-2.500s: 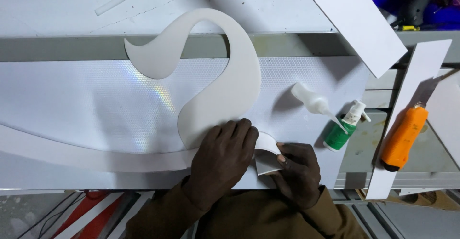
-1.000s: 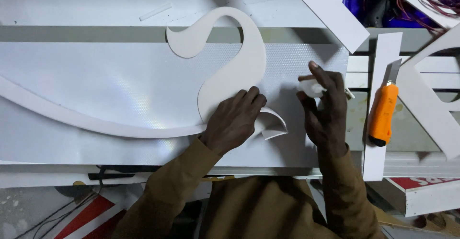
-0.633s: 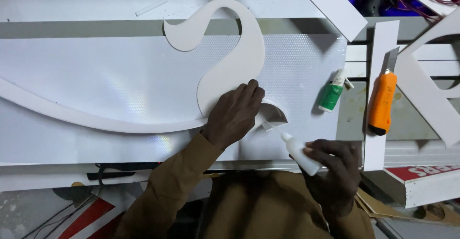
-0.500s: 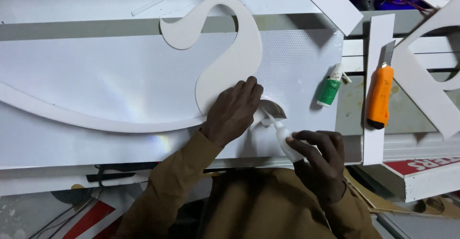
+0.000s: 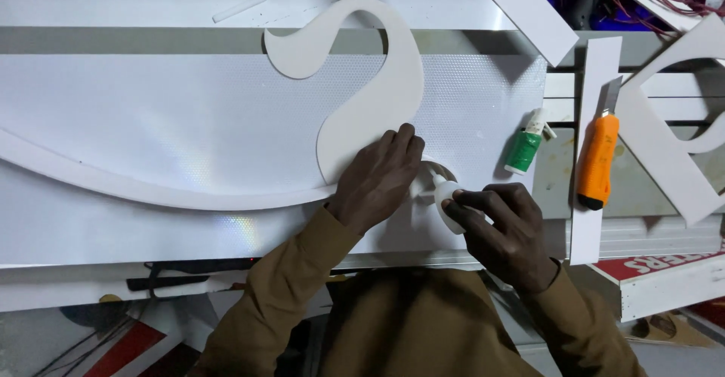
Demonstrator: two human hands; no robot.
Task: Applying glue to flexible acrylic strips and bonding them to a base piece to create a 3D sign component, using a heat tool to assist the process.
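The left hand (image 5: 377, 180) lies flat, fingers extended toward 1 o'clock, pressing on the lower end of a white curved cutout (image 5: 370, 97) that rests on a white textured panel (image 5: 151, 128). It grips nothing. The right hand (image 5: 506, 230) is closed around a small white glue bottle (image 5: 447, 199), its nozzle pointing toward 11 o'clock at a short curved white strip (image 5: 438, 171) just beside the left fingertips. At 2 o'clock from the right hand a green-labelled bottle (image 5: 525, 144) lies on the panel's edge. Further toward 3 o'clock an orange utility knife (image 5: 598, 158) rests on a white strip (image 5: 593, 120), blade toward 12 o'clock.
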